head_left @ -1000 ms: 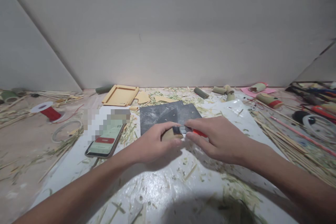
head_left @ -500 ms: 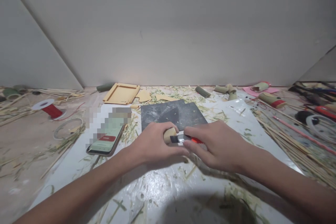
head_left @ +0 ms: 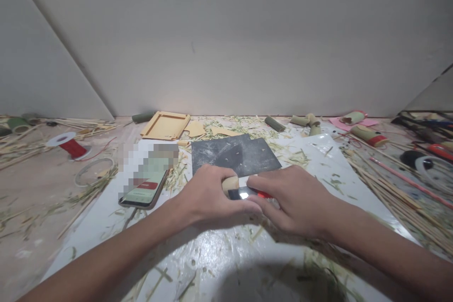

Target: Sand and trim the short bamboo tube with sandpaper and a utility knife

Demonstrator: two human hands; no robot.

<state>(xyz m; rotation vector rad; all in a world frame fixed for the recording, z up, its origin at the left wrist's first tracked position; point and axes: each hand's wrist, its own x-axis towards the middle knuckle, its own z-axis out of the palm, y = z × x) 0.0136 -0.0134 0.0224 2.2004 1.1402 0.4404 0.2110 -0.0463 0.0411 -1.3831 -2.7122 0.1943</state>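
Observation:
Wrapped in my left hand (head_left: 210, 196) is a short pale bamboo piece (head_left: 230, 184), mostly hidden by the fingers. My right hand (head_left: 292, 198) grips a utility knife (head_left: 262, 194) with a red body. Its dark, shiny blade lies against the near side of the bamboo, and my left thumb reaches under it towards the right hand. Just beyond both hands, dark sandpaper sheets (head_left: 233, 153) with pale dust lie on a white sheet (head_left: 219, 255) strewn with green shavings.
At left are a phone (head_left: 145, 193) and a red thread spool (head_left: 72, 147). A yellow tray (head_left: 166, 125) and several bamboo tubes (head_left: 274, 124) line the wall. Thin sticks (head_left: 399, 198), a pink rod (head_left: 406, 177) and a clear tape roll (head_left: 433, 174) lie at right.
The knife blade has dropped slightly and tilted along the bamboo piece, now catching a bright glint. Both hands keep their grips. The whole view has shifted a little.

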